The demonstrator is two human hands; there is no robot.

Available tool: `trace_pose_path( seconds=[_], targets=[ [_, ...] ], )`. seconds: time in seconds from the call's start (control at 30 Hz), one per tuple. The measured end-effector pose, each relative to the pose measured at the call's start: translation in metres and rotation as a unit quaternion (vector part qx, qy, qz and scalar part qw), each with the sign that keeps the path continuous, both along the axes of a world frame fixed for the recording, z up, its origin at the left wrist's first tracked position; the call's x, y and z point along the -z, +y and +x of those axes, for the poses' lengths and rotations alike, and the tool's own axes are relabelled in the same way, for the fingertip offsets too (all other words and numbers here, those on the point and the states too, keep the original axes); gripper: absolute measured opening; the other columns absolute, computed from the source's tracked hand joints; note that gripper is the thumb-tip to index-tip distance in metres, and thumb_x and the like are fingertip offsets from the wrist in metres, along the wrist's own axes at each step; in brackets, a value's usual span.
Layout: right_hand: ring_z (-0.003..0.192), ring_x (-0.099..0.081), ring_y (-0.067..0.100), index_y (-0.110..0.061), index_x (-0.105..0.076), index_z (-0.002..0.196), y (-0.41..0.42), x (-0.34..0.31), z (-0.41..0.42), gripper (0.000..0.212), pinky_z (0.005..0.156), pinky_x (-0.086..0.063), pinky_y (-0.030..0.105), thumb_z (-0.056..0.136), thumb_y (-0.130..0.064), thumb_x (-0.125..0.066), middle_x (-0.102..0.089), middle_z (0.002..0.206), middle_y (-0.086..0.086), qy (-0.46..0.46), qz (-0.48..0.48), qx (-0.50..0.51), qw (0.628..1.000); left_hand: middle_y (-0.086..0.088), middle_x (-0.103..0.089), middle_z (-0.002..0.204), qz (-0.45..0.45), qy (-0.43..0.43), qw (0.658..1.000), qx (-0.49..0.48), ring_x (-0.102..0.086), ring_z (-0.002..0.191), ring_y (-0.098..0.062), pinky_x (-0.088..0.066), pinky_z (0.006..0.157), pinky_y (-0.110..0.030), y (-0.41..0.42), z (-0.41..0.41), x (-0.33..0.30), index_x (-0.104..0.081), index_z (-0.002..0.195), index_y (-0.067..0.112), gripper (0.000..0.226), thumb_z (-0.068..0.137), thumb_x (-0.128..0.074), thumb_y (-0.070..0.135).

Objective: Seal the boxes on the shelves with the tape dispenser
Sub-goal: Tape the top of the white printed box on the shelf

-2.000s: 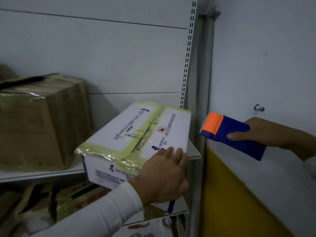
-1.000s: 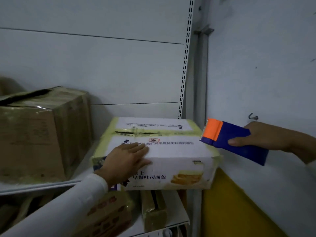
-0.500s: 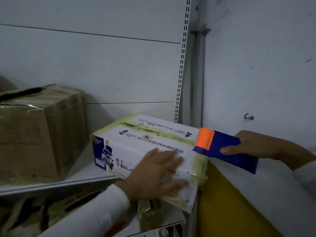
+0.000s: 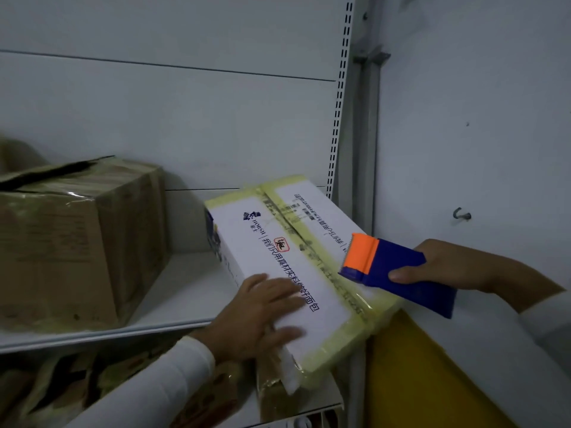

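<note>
A white printed box (image 4: 287,261) edged with yellowish tape lies askew on the shelf (image 4: 173,304), its near end jutting past the shelf's front edge. My left hand (image 4: 259,313) presses flat on the box's near top with spread fingers. My right hand (image 4: 448,267) grips a blue tape dispenser (image 4: 398,270) with an orange head. The orange head sits over the taped centre seam near the box's right edge.
A brown cardboard box (image 4: 77,239) wrapped in tape stands at the shelf's left, its top flap slightly open. More taped boxes (image 4: 123,384) fill the shelf below. A perforated upright (image 4: 340,118) and a wall with a hook (image 4: 462,214) bound the right side.
The white box has been turned on the shelf, so its seam now runs toward me. My left hand stayed on it. The dispenser moved down over the box's top.
</note>
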State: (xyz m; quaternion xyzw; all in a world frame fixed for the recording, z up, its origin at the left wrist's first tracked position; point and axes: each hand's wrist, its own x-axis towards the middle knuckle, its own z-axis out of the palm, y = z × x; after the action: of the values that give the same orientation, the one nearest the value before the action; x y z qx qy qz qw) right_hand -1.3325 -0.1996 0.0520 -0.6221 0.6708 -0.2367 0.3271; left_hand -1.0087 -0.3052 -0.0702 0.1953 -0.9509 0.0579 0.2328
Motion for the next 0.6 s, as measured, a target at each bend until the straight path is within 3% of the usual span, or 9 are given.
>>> trace_pose_path(
  seconds=[0.1, 0.2, 0.27, 0.33, 0.43, 0.5, 0.6],
  targets=[
    [0.052, -0.060, 0.009, -0.024, -0.064, 0.051, -0.002, 0.002, 0.007, 0.034, 0.051, -0.040, 0.016, 0.072, -0.049, -0.074, -0.066, 0.059, -0.001, -0.006, 0.000, -0.013, 1.000, 0.014, -0.037, 0.149, 0.077, 0.034, 0.996, -0.021, -0.023, 0.139, 0.002, -0.009, 0.118, -0.033, -0.017, 0.005, -0.017, -0.045, 0.139, 0.033, 0.049, 0.096, -0.035, 0.053],
    [0.053, -0.060, 0.009, -0.025, -0.063, 0.049, -0.002, -0.003, 0.010, 0.035, 0.050, -0.040, 0.016, 0.073, -0.050, -0.074, -0.065, 0.060, 0.000, -0.026, -0.018, -0.018, 0.999, 0.010, -0.045, 0.142, 0.165, 0.069, 0.983, -0.034, -0.035, 0.133, -0.003, -0.015, 0.114, -0.024, -0.033, 0.011, -0.034, -0.055, 0.133, 0.025, 0.042, 0.094, -0.044, 0.037],
    [0.054, -0.061, 0.010, -0.024, -0.065, 0.053, -0.001, -0.007, 0.010, 0.034, 0.051, -0.041, 0.015, 0.071, -0.051, -0.074, -0.067, 0.062, 0.001, -0.029, -0.020, -0.024, 0.999, 0.010, -0.047, 0.138, 0.205, 0.065, 0.975, -0.053, -0.041, 0.131, -0.010, -0.018, 0.106, -0.010, -0.044, 0.023, -0.042, -0.059, 0.129, 0.022, 0.033, 0.097, -0.050, 0.024],
    [0.056, -0.062, 0.010, -0.020, -0.067, 0.059, 0.000, -0.007, 0.012, 0.035, 0.052, -0.042, 0.016, 0.069, -0.052, -0.075, -0.069, 0.065, 0.002, -0.022, -0.013, -0.033, 0.999, 0.008, -0.044, 0.143, 0.244, 0.041, 0.964, -0.099, -0.039, 0.135, -0.012, -0.018, 0.106, -0.008, -0.053, 0.038, -0.050, -0.056, 0.131, 0.023, 0.034, 0.099, -0.050, 0.020],
    [0.060, -0.064, 0.012, -0.010, -0.069, 0.071, -0.001, -0.001, 0.016, 0.044, 0.055, -0.043, 0.018, 0.067, -0.053, -0.074, -0.071, 0.070, 0.004, -0.009, -0.003, -0.040, 0.999, 0.002, -0.039, 0.150, 0.245, -0.039, 0.954, -0.169, -0.036, 0.137, -0.016, -0.023, 0.113, -0.023, -0.059, 0.044, -0.067, -0.052, 0.136, 0.021, 0.037, 0.100, -0.045, 0.028],
    [0.059, -0.063, 0.013, -0.008, -0.068, 0.071, -0.003, -0.001, 0.019, 0.045, 0.055, -0.042, 0.018, 0.067, -0.053, -0.074, -0.070, 0.069, 0.005, -0.013, -0.004, -0.044, 0.999, 0.006, -0.045, 0.145, 0.203, -0.041, 0.962, -0.180, -0.045, 0.129, -0.014, -0.034, 0.104, -0.024, -0.050, 0.040, -0.074, -0.057, 0.130, 0.022, 0.044, 0.094, -0.051, 0.045],
    [0.058, -0.064, 0.010, -0.015, -0.069, 0.065, -0.007, -0.002, 0.025, 0.037, 0.053, -0.043, 0.015, 0.069, -0.051, -0.074, -0.070, 0.067, 0.002, -0.024, -0.003, -0.061, 0.998, 0.031, -0.041, 0.136, 0.234, -0.027, 0.964, -0.122, -0.042, 0.117, 0.006, -0.035, 0.093, -0.013, -0.022, 0.037, -0.066, -0.046, 0.136, 0.040, 0.086, 0.064, -0.049, 0.088]
  ],
)
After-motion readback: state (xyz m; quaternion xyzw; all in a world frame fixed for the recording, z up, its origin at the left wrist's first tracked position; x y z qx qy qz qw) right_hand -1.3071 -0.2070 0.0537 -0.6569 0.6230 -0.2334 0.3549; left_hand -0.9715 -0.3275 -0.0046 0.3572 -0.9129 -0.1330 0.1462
